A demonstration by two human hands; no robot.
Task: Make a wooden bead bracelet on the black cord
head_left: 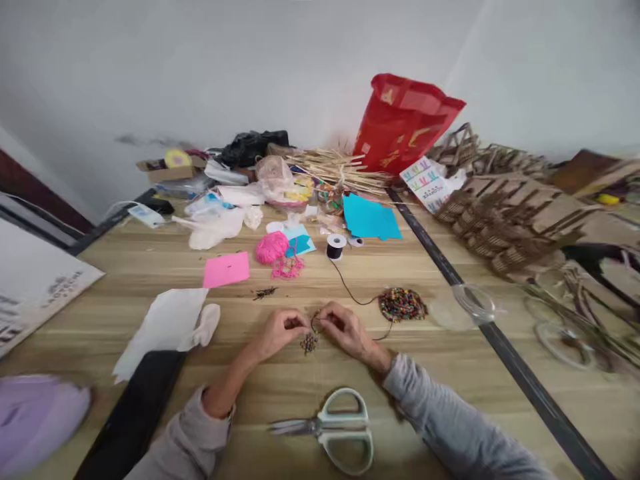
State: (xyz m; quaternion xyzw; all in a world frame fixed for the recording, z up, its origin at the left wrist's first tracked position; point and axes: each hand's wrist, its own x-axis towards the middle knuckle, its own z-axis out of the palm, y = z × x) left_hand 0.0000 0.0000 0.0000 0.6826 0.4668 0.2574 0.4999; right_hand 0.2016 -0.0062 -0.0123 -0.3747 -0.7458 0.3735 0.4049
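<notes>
Scissors [333, 427] at near edge, both hands [313, 331] apparently pinching beaded thread [309, 342], bare wood around.

One head-worn camera looks forward and down over the table [150, 267].

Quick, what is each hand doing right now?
Left hand: fingers pinched shut on the black thread, above a small bead cluster.
Right hand: fingers pinched shut on the same black thread.
</notes>
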